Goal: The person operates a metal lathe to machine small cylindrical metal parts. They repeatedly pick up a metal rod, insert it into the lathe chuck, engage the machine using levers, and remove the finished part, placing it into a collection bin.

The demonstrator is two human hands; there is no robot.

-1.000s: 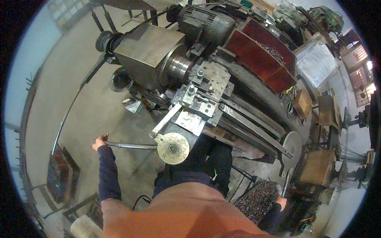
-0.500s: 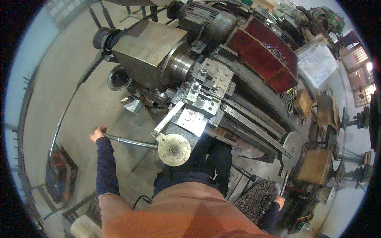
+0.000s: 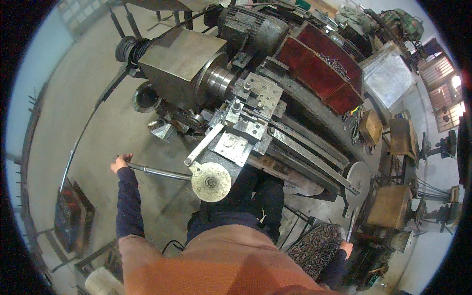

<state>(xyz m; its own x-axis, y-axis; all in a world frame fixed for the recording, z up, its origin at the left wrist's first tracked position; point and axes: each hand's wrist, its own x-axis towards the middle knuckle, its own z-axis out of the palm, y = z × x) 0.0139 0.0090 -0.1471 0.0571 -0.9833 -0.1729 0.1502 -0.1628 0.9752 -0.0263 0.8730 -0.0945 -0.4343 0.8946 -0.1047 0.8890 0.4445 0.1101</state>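
A lathe-like machine with a grey boxy headstock [image 3: 183,53] stretches diagonally before me. My left hand [image 3: 120,163] is closed round the outer end of a long metal lever [image 3: 160,171]. That lever runs to a round pale metal disc [image 3: 211,182] at the machine's front. Far to the right, my right hand [image 3: 347,249] grips the lower end of a handle [image 3: 351,223], below a grey round plate [image 3: 358,182]. Between the arms' reach sits the tool slide with metal blocks [image 3: 263,93], facing a shiny spindle [image 3: 220,82]. Any workpiece in the spindle is too small to make out.
A heap of small dark metal pieces [image 3: 314,250] lies beside my right forearm. Behind the slide stands a red tray [image 3: 319,69] holding small parts. A motor [image 3: 253,29] is at the back, and a thin rod [image 3: 81,132] curves down on the left.
The view has shifted slightly, so the machine appears a little further left. Both hands keep their grip on the lever and the handle, with little visible movement.
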